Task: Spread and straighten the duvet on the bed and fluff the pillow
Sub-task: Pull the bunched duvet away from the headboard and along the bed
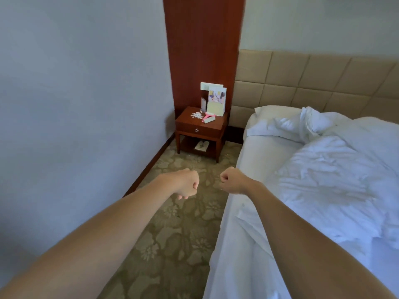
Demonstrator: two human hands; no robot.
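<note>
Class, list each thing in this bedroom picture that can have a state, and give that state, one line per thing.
Duvet: crumpled, bunched up, not spread.
Pillow: at the headboard, partly under the duvet.
Sheet: wrinkled, bare along the near edge.
Drawer: closed.
Lint roller: lying flat on the nightstand.
Left hand: fist, holding nothing.
Right hand: fist, holding nothing.

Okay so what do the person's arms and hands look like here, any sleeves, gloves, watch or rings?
Both forearms are bare as far as the head view shows: no sleeves or cuffs reach into the picture. The left hand and the right hand wear no gloves. No watch, bracelet or band shows at either wrist. No ring can be seen, though the fingers are partly hidden from this angle.
</note>
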